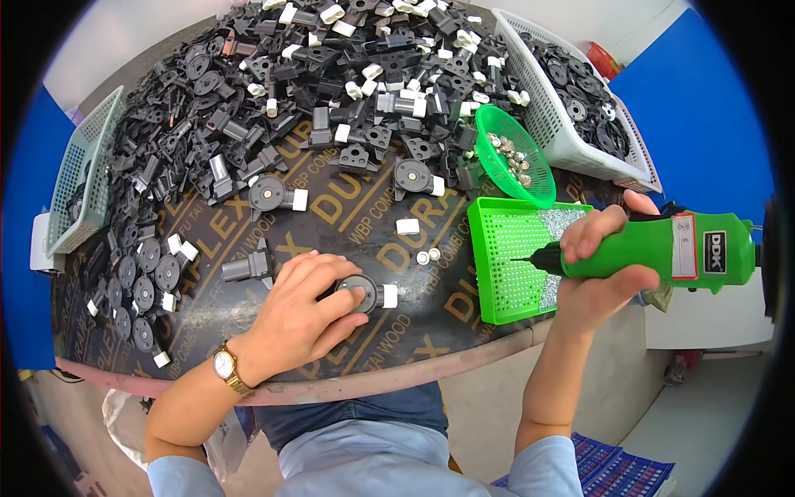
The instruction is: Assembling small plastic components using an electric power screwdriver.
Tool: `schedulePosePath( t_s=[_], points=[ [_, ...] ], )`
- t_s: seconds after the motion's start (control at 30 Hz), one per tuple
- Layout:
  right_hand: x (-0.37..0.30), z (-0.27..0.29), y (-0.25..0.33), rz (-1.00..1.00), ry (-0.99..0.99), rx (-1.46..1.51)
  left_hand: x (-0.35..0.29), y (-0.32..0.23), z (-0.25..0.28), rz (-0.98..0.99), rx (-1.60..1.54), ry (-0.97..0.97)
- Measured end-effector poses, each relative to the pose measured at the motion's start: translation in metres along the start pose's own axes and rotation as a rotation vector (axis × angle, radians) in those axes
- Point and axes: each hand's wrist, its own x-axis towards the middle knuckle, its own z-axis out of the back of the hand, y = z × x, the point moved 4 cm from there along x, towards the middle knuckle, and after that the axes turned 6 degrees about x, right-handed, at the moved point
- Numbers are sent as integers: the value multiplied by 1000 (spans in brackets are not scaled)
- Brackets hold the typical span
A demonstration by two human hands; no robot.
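Note:
My left hand (296, 311) rests on the table, its fingers closed around a black round plastic part (373, 287) with a white end piece (390, 296) pointing right. A green electric screwdriver (633, 248) lies sideways in my right hand (582, 300), its thin bit pointing left. The bit is over a green perforated tray (478, 269); whether it touches a screw is too small to tell. Small silver screws (561, 222) lie along the tray's right side. Left of my left hand sits a loose black bracket (248, 267). Two small round metal pieces (428, 256) and a white piece (407, 226) lie ahead.
A heap of black and white parts (331, 66) covers the table's far side. Similar round assemblies (144, 292) lie at left, beside a pale green basket (62, 236). A green bowl (542, 195) of metal pieces and a white basket (538, 108) stand at back right.

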Motion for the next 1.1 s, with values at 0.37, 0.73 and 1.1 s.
schedulePosePath(
  t_s=[0.37, 0.73, 1.1],
  points=[
    [-26, 7, -8, -103, 47, 37, 0, 0, 3, 9, -6, 7],
    [-27, 9, -9, -156, 34, 27, 0, 1, 4, 14, 0, 2],
    [-26, 6, -10, -120, 45, -27, -1, 1, 4, 11, 4, 6]
  ],
)
